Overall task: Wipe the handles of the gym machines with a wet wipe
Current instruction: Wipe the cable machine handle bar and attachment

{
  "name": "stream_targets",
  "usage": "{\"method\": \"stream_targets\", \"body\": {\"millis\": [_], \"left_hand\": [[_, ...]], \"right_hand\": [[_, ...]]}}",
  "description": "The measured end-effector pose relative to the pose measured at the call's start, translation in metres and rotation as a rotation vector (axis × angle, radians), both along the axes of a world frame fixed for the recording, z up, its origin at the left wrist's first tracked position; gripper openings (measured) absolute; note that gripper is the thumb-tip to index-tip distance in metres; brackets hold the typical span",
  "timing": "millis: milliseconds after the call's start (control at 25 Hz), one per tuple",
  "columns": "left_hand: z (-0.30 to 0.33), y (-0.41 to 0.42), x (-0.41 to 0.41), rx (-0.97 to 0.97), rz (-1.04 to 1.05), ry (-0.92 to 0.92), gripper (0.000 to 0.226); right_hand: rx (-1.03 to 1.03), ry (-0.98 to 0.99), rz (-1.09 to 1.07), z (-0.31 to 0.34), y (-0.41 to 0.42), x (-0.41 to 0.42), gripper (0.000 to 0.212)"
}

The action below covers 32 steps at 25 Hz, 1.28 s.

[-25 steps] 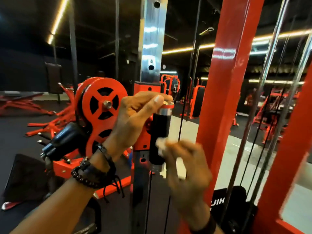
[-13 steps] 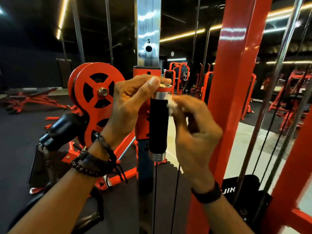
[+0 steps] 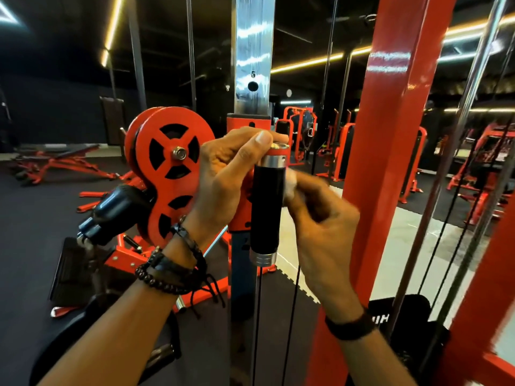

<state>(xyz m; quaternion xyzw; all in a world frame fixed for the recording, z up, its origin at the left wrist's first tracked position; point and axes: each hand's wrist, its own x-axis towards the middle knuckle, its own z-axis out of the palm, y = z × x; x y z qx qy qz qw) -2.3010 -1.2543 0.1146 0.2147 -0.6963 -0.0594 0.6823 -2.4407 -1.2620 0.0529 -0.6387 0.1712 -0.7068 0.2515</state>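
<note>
A black handle (image 3: 266,207) with silver end caps is held upright between the two hands, in front of the chrome upright (image 3: 252,51) of a cable machine. The top cap is pinched by the left hand (image 3: 225,179), thumb laid across the red-and-silver end, other fingers curled behind it. A white wet wipe (image 3: 289,181) is gripped in the right hand (image 3: 320,218) and pressed against the upper right side of the handle; only a small bit of the wipe is seen past the fingertips, and the hand is motion-blurred. Beaded and corded bracelets (image 3: 172,268) are worn on the left wrist, a dark band (image 3: 351,325) on the right wrist. A red double pulley (image 3: 172,168) is seen just left of the left hand, with a black rubber stopper (image 3: 117,207) below-left of it. A red frame post (image 3: 390,135) stands just right of the right hand, chrome guide rods (image 3: 471,93) further right. Black cables (image 3: 257,316) run down below the handle. Red benches and machines are seen well behind both hands.
</note>
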Motion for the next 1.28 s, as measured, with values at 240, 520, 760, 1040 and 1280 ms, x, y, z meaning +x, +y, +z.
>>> {"method": "stream_targets", "body": {"millis": [240,520,760,1040,1280], "left_hand": [[0.0,-0.001,-0.001,-0.014,0.012,0.004,0.036],[0.0,-0.001,0.001,-0.02,0.03,0.009,0.038],[0.001,0.0,0.005,0.013,-0.01,-0.018,0.038],[0.002,0.0,0.006,0.007,0.009,-0.022,0.039],[0.002,0.001,0.003,0.011,0.008,-0.013,0.04]], "right_hand": [[0.141,0.078,0.151,-0.005,-0.001,-0.009,0.02],[0.348,0.205,0.347,-0.021,-0.009,-0.019,0.022],[0.212,0.153,0.376,0.052,-0.017,-0.015,0.025],[0.289,0.384,0.27,0.031,-0.008,-0.026,0.024],[0.316,0.353,0.283,0.017,-0.006,-0.024,0.02]]}}
